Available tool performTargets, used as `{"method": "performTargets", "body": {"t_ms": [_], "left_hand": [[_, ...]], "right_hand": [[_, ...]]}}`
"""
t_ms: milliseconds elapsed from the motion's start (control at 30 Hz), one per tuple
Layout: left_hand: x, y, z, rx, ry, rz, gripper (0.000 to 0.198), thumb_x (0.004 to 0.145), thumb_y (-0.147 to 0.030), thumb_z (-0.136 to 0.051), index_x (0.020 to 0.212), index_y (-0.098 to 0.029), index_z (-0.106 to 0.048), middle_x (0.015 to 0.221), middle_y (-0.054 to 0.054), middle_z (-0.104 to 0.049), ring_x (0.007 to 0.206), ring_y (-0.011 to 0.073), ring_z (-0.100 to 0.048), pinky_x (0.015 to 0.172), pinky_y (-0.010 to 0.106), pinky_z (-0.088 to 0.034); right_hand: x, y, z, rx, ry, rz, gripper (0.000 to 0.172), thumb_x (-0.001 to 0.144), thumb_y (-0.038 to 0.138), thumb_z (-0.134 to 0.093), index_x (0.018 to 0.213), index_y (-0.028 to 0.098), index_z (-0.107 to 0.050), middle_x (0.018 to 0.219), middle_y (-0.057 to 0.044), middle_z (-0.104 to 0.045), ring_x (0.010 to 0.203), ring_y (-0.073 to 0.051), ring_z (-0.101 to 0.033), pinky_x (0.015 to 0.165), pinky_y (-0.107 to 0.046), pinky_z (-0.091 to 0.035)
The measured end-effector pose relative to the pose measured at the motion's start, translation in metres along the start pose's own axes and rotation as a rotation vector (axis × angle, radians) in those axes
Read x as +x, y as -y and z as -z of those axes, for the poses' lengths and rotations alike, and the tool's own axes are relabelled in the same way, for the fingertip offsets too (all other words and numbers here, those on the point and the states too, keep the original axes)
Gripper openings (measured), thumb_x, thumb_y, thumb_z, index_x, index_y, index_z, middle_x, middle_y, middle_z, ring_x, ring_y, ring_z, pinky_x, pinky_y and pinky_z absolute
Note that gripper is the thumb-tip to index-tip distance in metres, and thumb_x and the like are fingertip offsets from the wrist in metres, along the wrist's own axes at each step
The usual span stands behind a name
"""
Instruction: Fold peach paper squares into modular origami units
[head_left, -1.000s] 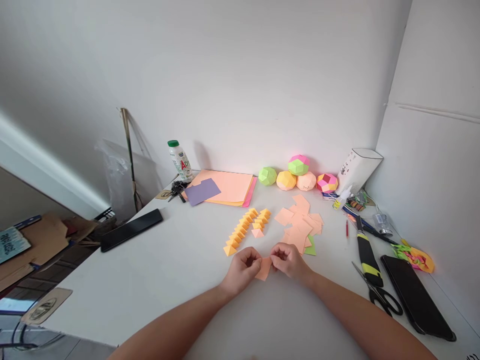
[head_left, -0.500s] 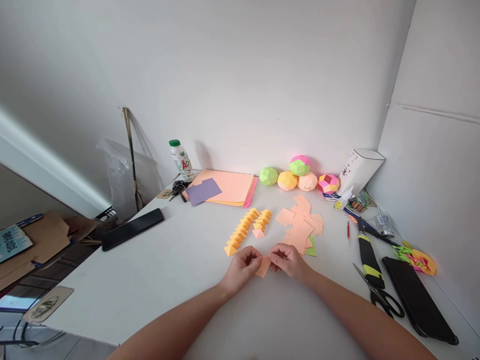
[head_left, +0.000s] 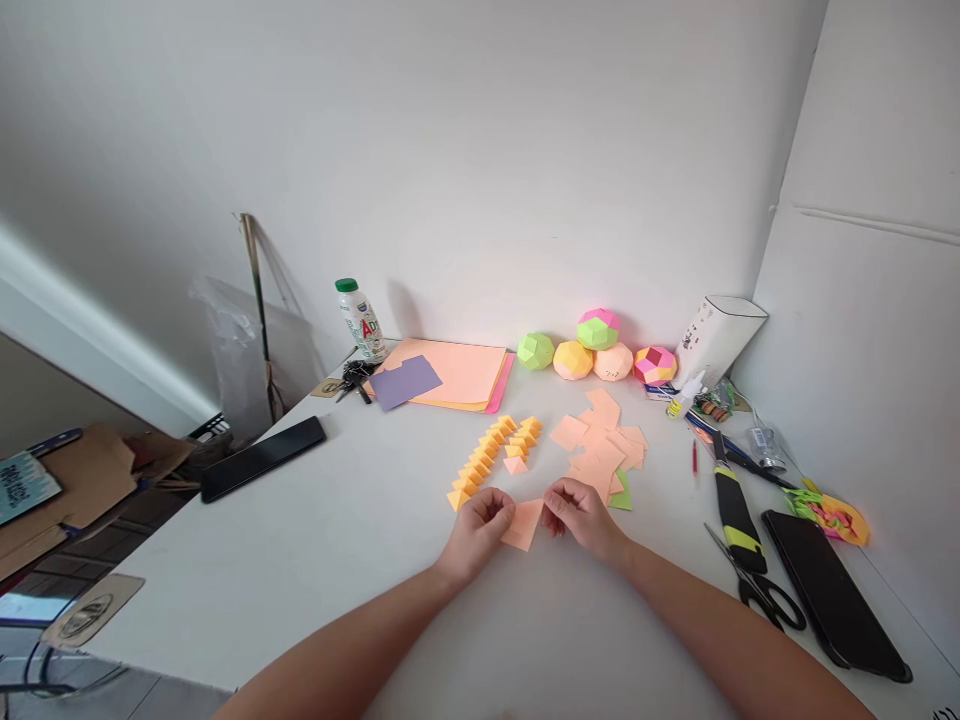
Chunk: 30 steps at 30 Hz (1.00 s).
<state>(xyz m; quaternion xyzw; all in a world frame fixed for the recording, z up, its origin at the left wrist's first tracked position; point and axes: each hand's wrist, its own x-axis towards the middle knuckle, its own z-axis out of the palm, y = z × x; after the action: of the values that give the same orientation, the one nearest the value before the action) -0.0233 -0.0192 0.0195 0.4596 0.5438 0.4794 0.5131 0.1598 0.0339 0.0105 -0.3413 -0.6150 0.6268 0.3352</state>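
Between my hands is a small square of peach paper point(head_left: 523, 526), held just above the table. My left hand point(head_left: 480, 530) pinches its left edge between thumb and fingers. At the paper's upper right corner, my right hand point(head_left: 581, 518) has its thumb and fingertips closed on the tip. Beyond my left hand stand two rows of folded orange paper pieces point(head_left: 480, 463), the nearer end of the short row being a folded peach piece point(head_left: 516, 464). A loose pile of peach paper cutouts point(head_left: 596, 445) lies beyond my right hand, with a green paper point(head_left: 622, 493) partly under it.
Several faceted paper balls point(head_left: 574, 360) sit by the wall. Peach sheets point(head_left: 465, 365), a purple paper point(head_left: 407, 382) and a bottle point(head_left: 360, 320) are at back left. Scissors point(head_left: 757, 585), a yellow-black cutter point(head_left: 739, 520) and a black phone point(head_left: 836, 595) lie right; a dark slab point(head_left: 264, 458) lies left.
My hands have moved slightly apart, so more of the peach square shows between them. The right fingers have shifted to its upper corner. The view has shifted a little.
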Motion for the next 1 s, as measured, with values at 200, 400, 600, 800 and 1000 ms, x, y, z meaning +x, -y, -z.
{"method": "performTargets", "body": {"t_ms": [200, 400, 600, 800, 1000], "left_hand": [[0.0006, 0.0000, 0.0005, -0.041, -0.017, 0.000, 0.020, 0.074, -0.033, -0.059, 0.067, -0.016, -0.051, 0.062, -0.003, -0.046, 0.059, 0.0099, -0.042, 0.054, 0.020, -0.034], [-0.0009, -0.0017, -0.0017, -0.118, 0.032, 0.061, 0.030, 0.072, -0.045, -0.061, 0.069, -0.017, -0.049, 0.061, -0.004, -0.046, 0.054, 0.0094, -0.042, 0.050, 0.020, -0.033], [-0.0002, 0.0024, -0.0018, -0.130, 0.032, 0.024, 0.034, 0.074, -0.050, -0.060, 0.072, -0.017, -0.055, 0.062, -0.002, -0.051, 0.057, 0.0110, -0.047, 0.054, 0.023, -0.040], [0.0016, 0.0030, -0.0010, -0.219, 0.072, 0.040, 0.032, 0.070, -0.047, -0.068, 0.077, -0.017, -0.060, 0.074, 0.002, -0.062, 0.069, 0.0152, -0.057, 0.063, 0.027, -0.044], [0.0026, 0.0076, -0.0002, -0.212, 0.119, -0.017, 0.031, 0.071, -0.043, -0.068, 0.088, -0.018, -0.061, 0.067, -0.002, -0.052, 0.063, 0.0118, -0.049, 0.061, 0.025, -0.041]], "right_hand": [[0.0024, 0.0030, -0.0005, 0.045, -0.009, -0.020, 0.031, 0.088, 0.047, -0.047, 0.077, 0.018, -0.052, 0.067, -0.001, -0.062, 0.050, -0.011, -0.054, 0.048, -0.024, -0.040], [-0.0003, 0.0072, -0.0019, 0.001, 0.027, -0.038, 0.027, 0.084, 0.045, -0.055, 0.078, 0.019, -0.052, 0.069, 0.000, -0.062, 0.054, -0.011, -0.054, 0.053, -0.025, -0.042], [-0.0009, 0.0018, -0.0006, -0.097, 0.069, -0.064, 0.027, 0.082, 0.044, -0.058, 0.074, 0.018, -0.053, 0.061, 0.001, -0.059, 0.056, -0.013, -0.054, 0.057, -0.026, -0.043], [-0.0002, 0.0004, 0.0017, -0.116, 0.090, -0.067, 0.023, 0.081, 0.037, -0.058, 0.070, 0.018, -0.050, 0.058, 0.003, -0.054, 0.057, -0.013, -0.055, 0.056, -0.025, -0.041], [0.0019, 0.0004, 0.0020, -0.062, 0.109, -0.072, 0.025, 0.075, 0.029, -0.059, 0.061, 0.019, -0.040, 0.054, 0.006, -0.041, 0.049, -0.009, -0.044, 0.050, -0.023, -0.036]]}}
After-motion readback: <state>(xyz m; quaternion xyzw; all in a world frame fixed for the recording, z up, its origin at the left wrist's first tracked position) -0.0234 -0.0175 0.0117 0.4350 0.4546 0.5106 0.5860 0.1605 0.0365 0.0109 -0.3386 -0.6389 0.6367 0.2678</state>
